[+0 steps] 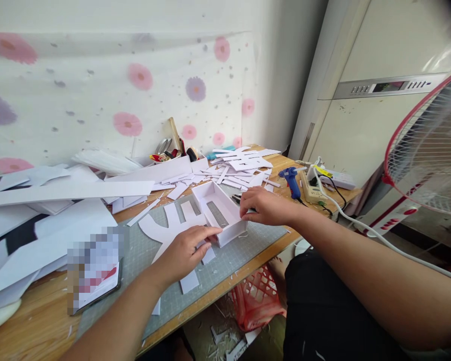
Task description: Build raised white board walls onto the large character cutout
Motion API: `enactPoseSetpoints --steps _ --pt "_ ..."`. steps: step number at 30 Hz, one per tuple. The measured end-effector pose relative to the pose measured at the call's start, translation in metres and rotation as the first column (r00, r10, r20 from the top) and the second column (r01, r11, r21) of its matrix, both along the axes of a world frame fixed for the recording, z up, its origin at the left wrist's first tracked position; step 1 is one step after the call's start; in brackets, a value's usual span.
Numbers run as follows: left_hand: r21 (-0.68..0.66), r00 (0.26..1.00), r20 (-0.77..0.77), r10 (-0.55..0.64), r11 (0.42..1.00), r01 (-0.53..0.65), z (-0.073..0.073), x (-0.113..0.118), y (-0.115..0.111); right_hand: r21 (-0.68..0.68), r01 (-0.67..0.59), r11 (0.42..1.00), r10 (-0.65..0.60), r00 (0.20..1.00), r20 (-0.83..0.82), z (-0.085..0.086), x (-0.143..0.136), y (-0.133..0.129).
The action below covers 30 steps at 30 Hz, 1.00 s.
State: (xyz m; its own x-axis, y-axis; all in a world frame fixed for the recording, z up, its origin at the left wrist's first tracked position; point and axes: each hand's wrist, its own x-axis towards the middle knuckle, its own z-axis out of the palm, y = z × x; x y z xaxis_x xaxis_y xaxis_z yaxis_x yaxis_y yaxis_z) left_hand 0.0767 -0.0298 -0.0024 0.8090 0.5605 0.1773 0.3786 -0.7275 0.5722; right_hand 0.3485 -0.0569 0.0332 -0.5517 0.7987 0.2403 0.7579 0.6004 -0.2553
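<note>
Counter (33,326) supports a grey cutting mat (253,245). White cut-out board (175,228) lies on the mat. Open-topped white box (227,208) sits between both hands. Left hand (186,250): fingers extended, index tip at the box's near edge. Right hand (265,205): fingers curled at its right wall; pinch on either hand cannot be confirmed.

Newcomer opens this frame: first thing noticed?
Probably the white, walled, box-like board piece on the grey gridded cutting mat, with the bare left hand and bare right hand at it. The round, red-rimmed wire fan at the right edge and the blue plastic glue gun beyond the mat's right end likely come next.
</note>
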Motion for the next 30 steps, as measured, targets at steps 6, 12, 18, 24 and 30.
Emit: enactPoseSetpoints --steps 6,12,18,24,30 --pt "-0.091 0.999 0.028 0.020 0.996 -0.017 0.000 0.001 0.001 -0.105 -0.018 0.994 0.022 0.999 0.030 0.002 0.001 -0.001" --pt "-0.102 0.999 0.038 0.033 0.994 -0.029 0.000 0.001 0.000 -0.088 -0.001 0.996 0.007 0.998 0.065 0.003 -0.002 -0.003" --pt "-0.082 0.999 0.035 0.017 0.997 -0.014 -0.001 0.001 0.001 -0.068 -0.031 0.997 0.035 0.998 0.051 0.000 0.000 -0.001" --pt "-0.055 0.999 0.038 0.014 0.998 -0.012 0.001 0.001 -0.001 -0.024 -0.048 0.999 0.048 0.999 0.016 0.004 -0.004 -0.007" --pt "-0.062 0.994 0.087 0.069 0.996 -0.063 0.000 0.002 -0.002 0.092 -0.119 0.989 0.109 0.989 0.104 0.002 -0.036 -0.010"
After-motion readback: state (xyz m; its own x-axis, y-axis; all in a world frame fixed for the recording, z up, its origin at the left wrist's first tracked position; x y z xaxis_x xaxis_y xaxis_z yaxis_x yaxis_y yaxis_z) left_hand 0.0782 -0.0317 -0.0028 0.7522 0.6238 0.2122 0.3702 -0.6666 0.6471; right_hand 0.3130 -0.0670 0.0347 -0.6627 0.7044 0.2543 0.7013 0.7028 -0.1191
